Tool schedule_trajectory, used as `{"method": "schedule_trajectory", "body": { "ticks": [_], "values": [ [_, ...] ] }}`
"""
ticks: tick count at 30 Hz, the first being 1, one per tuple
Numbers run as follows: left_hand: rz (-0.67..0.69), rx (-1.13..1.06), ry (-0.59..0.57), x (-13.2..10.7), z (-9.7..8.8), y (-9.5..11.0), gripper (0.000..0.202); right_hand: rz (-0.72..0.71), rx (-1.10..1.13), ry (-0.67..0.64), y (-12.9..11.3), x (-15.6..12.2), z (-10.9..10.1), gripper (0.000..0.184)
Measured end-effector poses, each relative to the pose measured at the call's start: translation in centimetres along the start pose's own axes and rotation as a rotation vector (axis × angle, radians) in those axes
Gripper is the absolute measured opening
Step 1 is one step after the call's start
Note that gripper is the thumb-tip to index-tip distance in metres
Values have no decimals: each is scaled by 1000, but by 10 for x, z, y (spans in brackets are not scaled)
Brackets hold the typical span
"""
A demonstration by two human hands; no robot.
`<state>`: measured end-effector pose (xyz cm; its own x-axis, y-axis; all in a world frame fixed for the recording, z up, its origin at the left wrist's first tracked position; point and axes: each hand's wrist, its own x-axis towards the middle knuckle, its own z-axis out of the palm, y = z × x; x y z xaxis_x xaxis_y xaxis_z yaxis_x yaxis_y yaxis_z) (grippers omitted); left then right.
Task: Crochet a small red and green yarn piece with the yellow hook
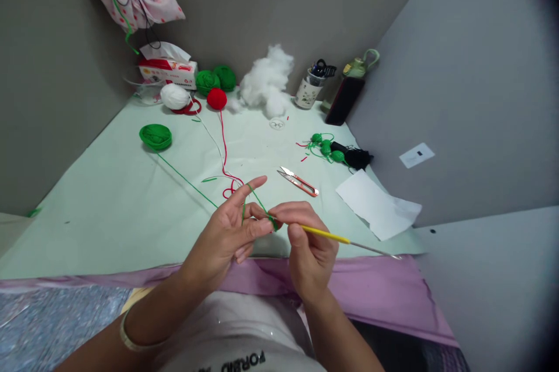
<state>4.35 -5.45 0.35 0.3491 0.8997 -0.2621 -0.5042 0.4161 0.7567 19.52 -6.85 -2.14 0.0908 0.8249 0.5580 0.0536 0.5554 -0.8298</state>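
My right hand [311, 250] is closed around a crochet hook [325, 234] with a yellow handle, its rear metal end pointing right. The hook's working tip meets a small green crochet piece [273, 223], which my left hand [233, 226] pinches between thumb and fingers. Green yarn [186, 179] runs over my raised left index finger and back to a green yarn ball [156, 137] on the left of the table. Fingers partly hide the stitches. Just beyond my hands lie thread snips [298, 181] with orange handles.
Behind are a white yarn ball [174, 96], a red yarn ball [216, 99], a tissue pack [169, 72], white stuffing [268, 82], a pen cup [308, 91] and a bottle [347, 92]. To the right lie green crocheted pieces [325, 148] with a black tassel and white paper [378, 204].
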Motion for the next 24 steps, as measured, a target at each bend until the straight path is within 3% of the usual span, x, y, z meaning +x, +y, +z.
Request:
{"method": "schedule_trajectory", "body": {
  "ticks": [4, 10, 16, 20, 24],
  "values": [
    [-9, 17, -2, 0, -2, -1, 87, 31, 18, 18, 4, 0, 0, 19],
    [36, -1, 25, 2, 1, -1, 68, 252, 314, 125, 7, 8, 2, 17],
    [63, 27, 28, 1, -1, -2, 58, 320, 363, 75, 5, 14, -4, 22],
    [101, 89, 46, 0, -2, -3, 55, 252, 217, 0, 0, 13, -13, 22],
    [177, 182, 118, 0, 1, -6, 58, -14, -127, -71, -4, 5, -17, 23]
  ]
}}
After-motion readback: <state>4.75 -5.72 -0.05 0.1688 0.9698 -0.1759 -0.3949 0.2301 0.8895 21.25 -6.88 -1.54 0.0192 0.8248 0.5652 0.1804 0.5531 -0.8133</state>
